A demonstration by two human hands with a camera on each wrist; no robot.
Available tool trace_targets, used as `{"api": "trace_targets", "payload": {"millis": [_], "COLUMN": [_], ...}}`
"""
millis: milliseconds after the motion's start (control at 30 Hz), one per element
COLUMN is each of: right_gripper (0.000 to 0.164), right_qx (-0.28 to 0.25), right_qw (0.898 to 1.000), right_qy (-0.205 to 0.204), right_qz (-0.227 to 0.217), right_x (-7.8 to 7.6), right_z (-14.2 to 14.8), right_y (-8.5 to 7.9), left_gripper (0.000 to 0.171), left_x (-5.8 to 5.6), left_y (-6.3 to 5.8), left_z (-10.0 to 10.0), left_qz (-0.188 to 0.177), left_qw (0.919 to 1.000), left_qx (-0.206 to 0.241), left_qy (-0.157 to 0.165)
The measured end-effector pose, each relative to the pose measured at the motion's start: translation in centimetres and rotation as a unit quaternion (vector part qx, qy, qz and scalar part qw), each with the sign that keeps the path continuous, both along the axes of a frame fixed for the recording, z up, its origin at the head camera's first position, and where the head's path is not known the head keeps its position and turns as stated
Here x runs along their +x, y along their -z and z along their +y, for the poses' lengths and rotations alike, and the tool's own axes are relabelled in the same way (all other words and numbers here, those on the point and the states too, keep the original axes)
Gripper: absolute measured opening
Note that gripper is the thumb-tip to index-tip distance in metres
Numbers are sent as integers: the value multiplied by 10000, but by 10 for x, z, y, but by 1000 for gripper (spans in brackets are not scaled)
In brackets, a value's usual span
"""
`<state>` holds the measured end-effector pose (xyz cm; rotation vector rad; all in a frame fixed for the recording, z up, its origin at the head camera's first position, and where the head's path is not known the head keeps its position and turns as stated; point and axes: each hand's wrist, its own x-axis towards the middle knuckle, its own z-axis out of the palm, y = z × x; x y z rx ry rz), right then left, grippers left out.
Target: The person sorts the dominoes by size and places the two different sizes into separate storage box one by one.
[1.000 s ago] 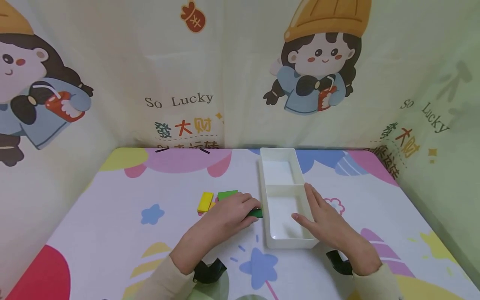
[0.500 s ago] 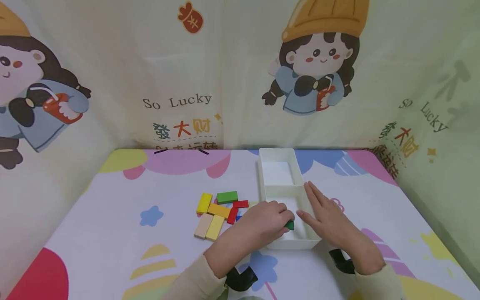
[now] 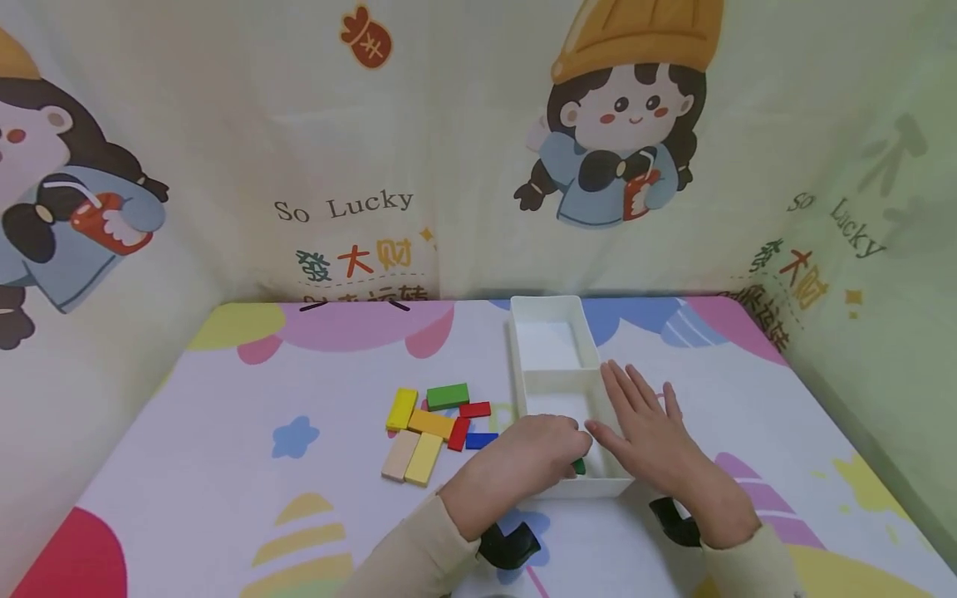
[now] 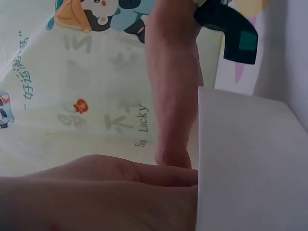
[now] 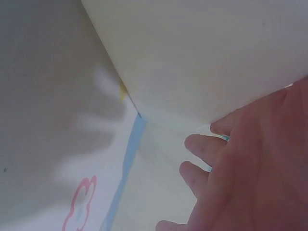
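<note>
A white two-compartment box [image 3: 559, 374] stands on the table. My left hand [image 3: 523, 453] reaches over its left side into the front compartment, fingers curled down and pinching a dark green block [image 3: 579, 467], of which only a small part shows. In the left wrist view the box wall [image 4: 250, 159] hides the fingertips of the left hand [image 4: 110, 187] and the block. My right hand [image 3: 649, 432] rests along the box's right rim with fingers straight; the right wrist view shows the right hand [image 5: 255, 168] against the outer wall [image 5: 192, 57].
Left of the box lie several loose blocks: yellow [image 3: 402, 409], green [image 3: 448, 396], orange [image 3: 432, 423], red [image 3: 474, 409], blue [image 3: 481, 441], tan [image 3: 399, 454] and pale yellow [image 3: 424, 459]. A printed cloth [image 3: 463, 166] hangs behind the table.
My left hand has carried the dark green block rightward from beside the box into the front compartment and lowered it. The right hand stays at the rim, its fingers now more spread.
</note>
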<state>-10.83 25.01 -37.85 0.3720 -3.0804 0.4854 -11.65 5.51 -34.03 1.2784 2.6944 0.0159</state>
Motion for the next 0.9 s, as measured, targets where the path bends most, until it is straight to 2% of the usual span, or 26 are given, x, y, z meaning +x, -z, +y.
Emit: {"api": "trace_targets", "payload": {"millis": [167,367,500,600,900], "right_gripper": [86,87,86,85,86], "right_qx": [-51,-160,-201,-183,-263], "right_qw": [9999,9998,9996,9997,9994], "right_qy": [40,23,4,1,22], "right_qz": [-124,-132,-184,-132,-204], "right_x": [1,0,0,0,0], "right_z": [-1,-2,-4,-4,-4], "right_y": [-1,-2,-2,-2,0], "left_gripper": [28,25,19,14,12], "left_x": [-4,-10,-11,-12,-7], "left_y": [1,5,9,10,7], "left_z": [3,8,6,5,3], "left_qz": [-208,-423,-253,-136,-235], "left_qw": [9997,9988,9991,9993,9995], "left_qx": [-44,-244,-314,-207,-134], "left_qy": [74,-33,159,287,152]}}
